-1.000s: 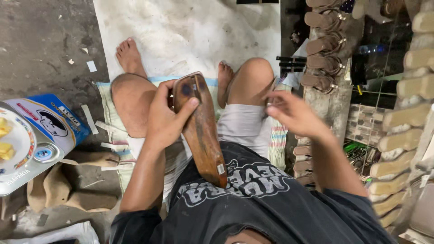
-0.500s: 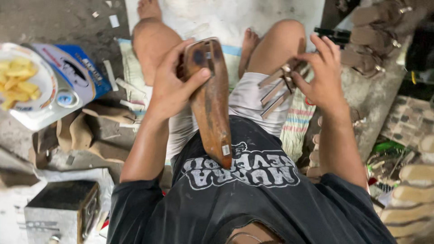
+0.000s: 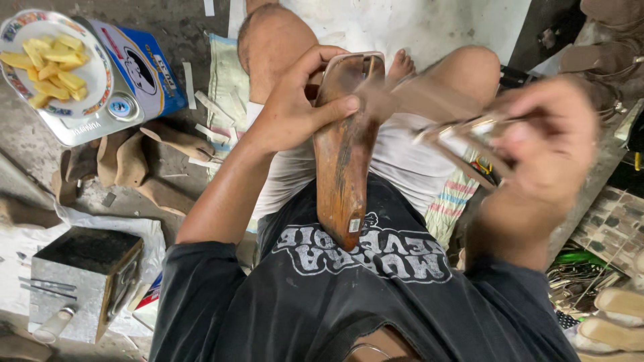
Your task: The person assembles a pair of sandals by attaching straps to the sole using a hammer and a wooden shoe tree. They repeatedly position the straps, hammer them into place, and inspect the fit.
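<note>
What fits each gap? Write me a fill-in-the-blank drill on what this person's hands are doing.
1. The left hand grips a long brown wooden ____ form, its lower end resting against the black shirt.
2. The right hand, blurred, holds thin pale ____.
3. On the floor at upper left, a plate holds ____ pieces of food.

Missing words: shoe; strips; yellow

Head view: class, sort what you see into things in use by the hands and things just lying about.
In use: wooden shoe form in left hand; blurred metal tool in right hand.

Lying about: plate of fries, blue box, metal box, leather scraps.
</note>
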